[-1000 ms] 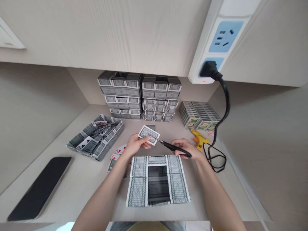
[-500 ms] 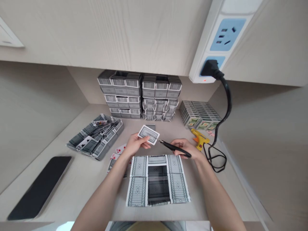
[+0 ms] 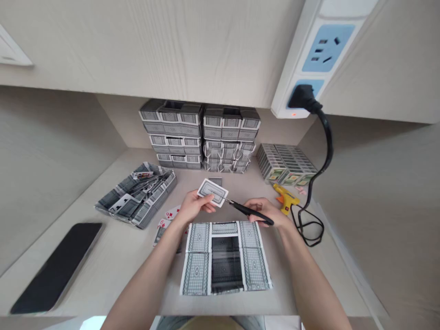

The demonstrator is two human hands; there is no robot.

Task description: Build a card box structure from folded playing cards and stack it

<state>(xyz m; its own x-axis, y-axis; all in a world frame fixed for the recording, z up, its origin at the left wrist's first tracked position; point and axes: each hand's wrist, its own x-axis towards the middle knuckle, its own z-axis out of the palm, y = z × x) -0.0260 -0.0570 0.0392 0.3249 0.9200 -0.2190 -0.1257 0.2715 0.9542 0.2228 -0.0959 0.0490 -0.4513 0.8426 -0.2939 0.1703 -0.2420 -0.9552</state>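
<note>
My left hand (image 3: pixel 196 205) pinches a playing card (image 3: pixel 209 189), its patterned grey back facing up. Black-handled scissors (image 3: pixel 249 211) are gripped in my right hand (image 3: pixel 264 211), and their blades meet the card's right part. Below both hands stands a box made of playing cards (image 3: pixel 197 270) with a dark rectangular opening in its middle. Another card (image 3: pixel 215 181) lies flat just behind the held one. Several loose cards (image 3: pixel 172 213), some with red diamonds, lie partly under my left forearm.
An open card tray (image 3: pixel 144 215) holding loose cards and a black phone (image 3: pixel 57 268) are at the left. Stacked card boxes (image 3: pixel 177 128) stand behind. A yellow glue gun (image 3: pixel 287 199), card packs (image 3: pixel 285 162), a black cable (image 3: pixel 328 151) and a power strip (image 3: pixel 295 59) are at the right.
</note>
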